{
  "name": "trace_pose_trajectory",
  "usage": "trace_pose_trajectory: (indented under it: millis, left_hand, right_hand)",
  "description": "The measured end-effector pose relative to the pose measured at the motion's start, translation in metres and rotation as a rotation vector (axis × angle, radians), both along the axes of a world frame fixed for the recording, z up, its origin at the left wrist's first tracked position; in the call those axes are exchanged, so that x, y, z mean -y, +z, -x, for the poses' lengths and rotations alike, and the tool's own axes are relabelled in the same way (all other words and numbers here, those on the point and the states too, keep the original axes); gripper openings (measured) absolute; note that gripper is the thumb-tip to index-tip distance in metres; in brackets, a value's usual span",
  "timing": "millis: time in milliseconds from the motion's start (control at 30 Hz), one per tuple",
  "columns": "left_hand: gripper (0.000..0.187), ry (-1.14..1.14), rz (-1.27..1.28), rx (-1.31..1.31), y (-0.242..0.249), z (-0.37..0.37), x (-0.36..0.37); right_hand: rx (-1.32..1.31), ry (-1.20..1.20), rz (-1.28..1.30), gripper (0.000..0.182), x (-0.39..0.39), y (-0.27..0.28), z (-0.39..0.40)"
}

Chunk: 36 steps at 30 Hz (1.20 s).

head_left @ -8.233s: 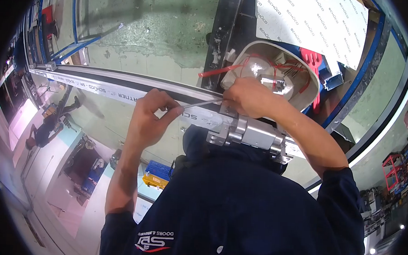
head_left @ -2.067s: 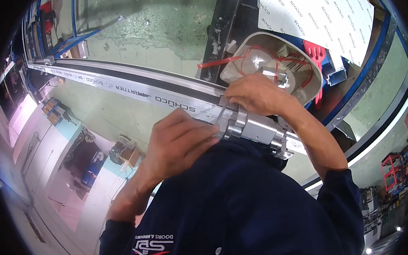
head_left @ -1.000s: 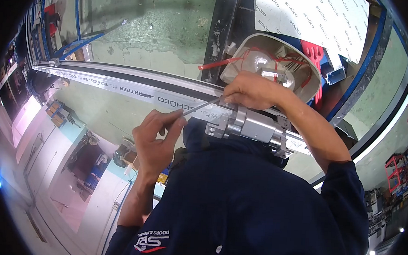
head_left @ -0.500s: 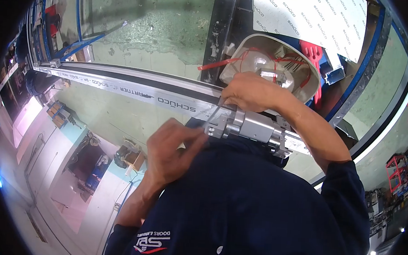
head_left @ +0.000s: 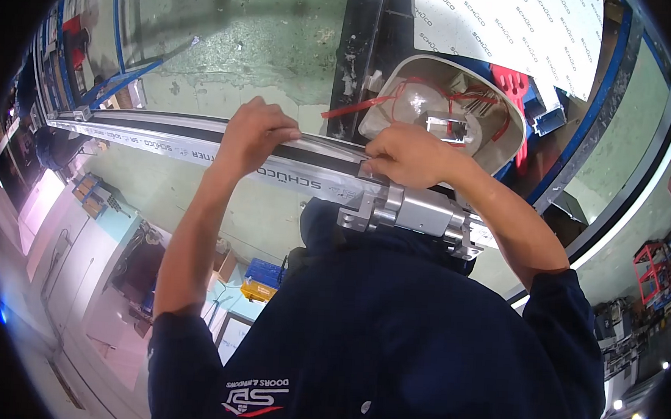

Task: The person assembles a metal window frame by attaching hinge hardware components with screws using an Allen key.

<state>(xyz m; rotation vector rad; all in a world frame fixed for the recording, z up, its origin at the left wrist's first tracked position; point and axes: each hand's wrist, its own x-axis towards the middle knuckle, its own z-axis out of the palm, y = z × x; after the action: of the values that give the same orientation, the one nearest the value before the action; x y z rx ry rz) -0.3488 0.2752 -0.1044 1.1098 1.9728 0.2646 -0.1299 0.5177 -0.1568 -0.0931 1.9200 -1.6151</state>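
The largest thing is the person's dark shirt (head_left: 420, 335), filling the lower centre, with a white and red logo (head_left: 256, 396) toward the lower left. A long metal profile (head_left: 164, 141), partly covered in printed film, runs from the upper left to the centre, sloping down toward the right. A white printed sheet (head_left: 512, 33) lies at the upper right, and below it sits an open pale bin (head_left: 373, 120) with red strips and small metal pieces inside; a red strap (head_left: 352, 109) sticks out over its left side.

The left arm reaches steeply up from the lower left, nearly straight, and the left hand (head_left: 257, 133) is above the profile at upper centre-left, back of the hand up. Its fingers are curled, thumb and forefinger closed on one end of a thin metal rod (head_left: 331, 146). The right arm comes in from the right, bent at the elbow, its forearm slanting up to the left. The right hand (head_left: 408, 156) is palm down in front of the bin, fingers bent and closed around the rod's other end; the exact grip is hidden. The rod lies between the two hands, just right of upper centre, nearly in line with the profile.

Just below the right hand is a cylindrical metal fitting (head_left: 426, 213). Smallest are a blue box (head_left: 262, 272) and a yellow box (head_left: 258, 290), below and left of centre.
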Motion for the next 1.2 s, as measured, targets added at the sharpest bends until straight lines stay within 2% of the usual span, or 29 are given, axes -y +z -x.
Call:
trace_pose_trajectory:
  millis: [100,200,233,333,433,567,700,733,833,900,1000,1067,1133,1200]
  left_hand:
    - [0.013,-0.122,-0.051,0.003,-0.023,0.005,0.0]
    - [0.015,-0.071,-0.066,0.124,-0.025,0.008,0.006]
    - [0.015,0.022,-0.057,0.234,-0.025,0.007,0.007]
    - [0.016,0.201,0.125,0.348,-0.016,0.015,0.004]
    - [0.018,0.35,0.069,0.396,-0.017,0.003,0.014]
    - [0.023,0.363,0.086,0.347,-0.018,-0.007,0.012]
    - [0.028,0.379,0.195,0.513,-0.018,0.012,0.007]
    - [0.028,0.388,0.204,0.512,-0.018,0.013,0.009]
    - [0.031,0.42,0.221,0.471,-0.014,0.007,0.011]
    - [0.037,0.448,0.223,0.391,-0.009,-0.002,0.011]
    - [0.034,0.434,0.25,0.344,-0.014,0.0,0.013]
    - [0.03,0.465,0.154,0.313,-0.008,0.0,0.003]
    - [0.027,0.548,0.063,0.305,0.011,-0.003,-0.006]
    - [0.018,0.538,-0.004,0.248,0.042,-0.006,-0.012]
  right_hand:
    - [0.062,-0.038,-0.025,0.036,0.002,0.005,0.001]
    - [0.125,-0.052,-0.075,0.032,0.004,0.012,0.005]
    - [0.147,-0.052,-0.092,0.031,0.004,0.014,0.006]
    - [0.032,-0.05,-0.167,0.026,0.007,0.013,0.004]
    - [0.034,-0.161,-0.101,0.029,0.011,0.012,-0.005]
    - [0.051,-0.185,-0.16,0.03,0.018,0.018,-0.007]
    - [0.127,-0.176,-0.082,0.03,0.012,0.017,-0.004]
    - [0.162,-0.174,-0.04,0.029,0.01,0.017,-0.004]
    - [-0.157,-0.262,-0.132,0.028,0.019,0.012,-0.015]
    - [-0.107,-0.248,-0.118,0.027,0.019,0.009,-0.014]
    - [-0.072,-0.242,-0.154,0.026,0.014,0.014,-0.001]
    - [-0.095,-0.194,-0.168,0.025,0.0,0.023,0.012]
    - [-0.127,-0.103,-0.134,0.025,-0.012,0.031,0.013]
    - [-0.129,-0.171,-0.073,0.023,-0.011,0.016,-0.001]
